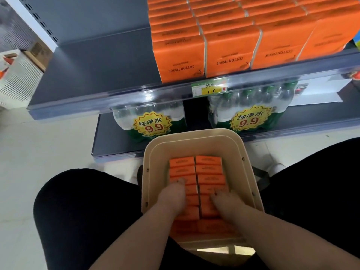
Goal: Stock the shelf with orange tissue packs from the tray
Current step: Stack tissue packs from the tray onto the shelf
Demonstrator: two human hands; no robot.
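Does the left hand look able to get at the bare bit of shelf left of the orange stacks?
Probably yes. The left hand is down in the tray on the packs, but the shelf beside the stacks is open at the front, with nothing standing there or between.

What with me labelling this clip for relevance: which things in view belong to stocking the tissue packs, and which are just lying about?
For the job: orange tissue packs; tray holding them; shelf; stocked packs on it; left hand and right hand, both on the tray's packs.

Lying about: bottled water packs on the lower shelf; white ribbed box at left.
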